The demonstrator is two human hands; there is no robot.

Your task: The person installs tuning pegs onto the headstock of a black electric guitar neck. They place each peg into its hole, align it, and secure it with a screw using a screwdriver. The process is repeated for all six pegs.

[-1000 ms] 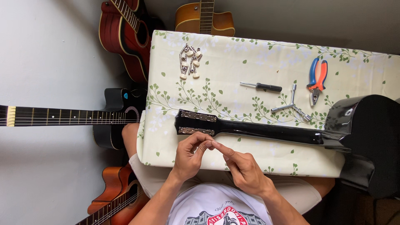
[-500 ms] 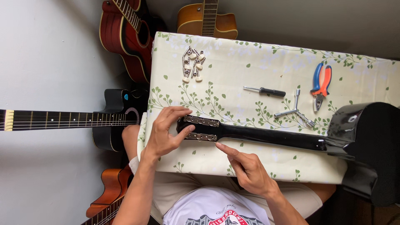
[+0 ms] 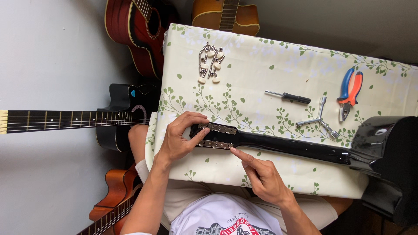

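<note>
— What's hidden?

— The black guitar (image 3: 387,148) body runs off the right edge; the left hand (image 3: 180,139) covers the headstock (image 3: 215,135) tip.

— And the fingers?

— Left fingers curl loosely around the headstock on the tablecloth (image 3: 261,65). The right hand (image 3: 261,176) points, forefinger touching the lower tuner plate (image 3: 215,144), other fingers folded.

Five guitars in view: one black one (image 3: 305,148) on the table (image 3: 270,56), four around it. One screwdriver (image 3: 288,97), one pliers (image 3: 349,92), one three-armed wrench (image 3: 319,119), two hands (image 3: 180,139).
</note>
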